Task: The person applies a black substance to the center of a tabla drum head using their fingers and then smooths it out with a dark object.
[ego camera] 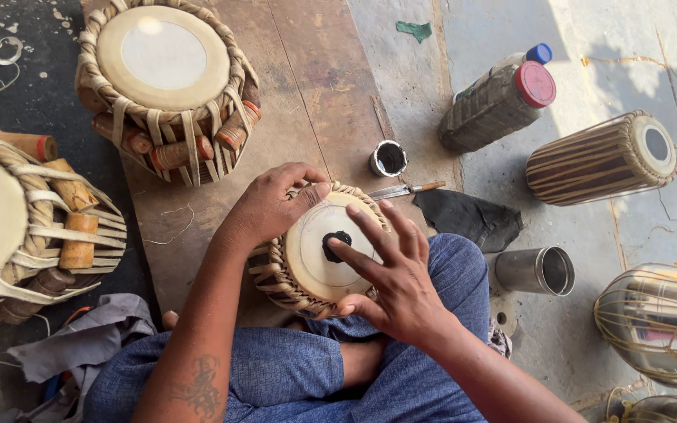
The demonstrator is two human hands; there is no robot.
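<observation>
Black paste blob (336,245) under open right hand (398,280); left hand (272,205) clasping small drum (315,258); knife (403,189), perhaps ink pot (389,158) beyond.

The floor (589,70) is grey concrete, cracked and stained, lit by strong sunlight on the right with soft shadows across it. A worn brown wooden board (315,94) lies over it in the middle, scratched and dusty. To the left the ground is a dark mat (33,94) flecked with pale scraps and loops of wire. A green scrap (415,30) lies near the top, and a dark cloth (468,215) rests just beside the board's edge.
</observation>
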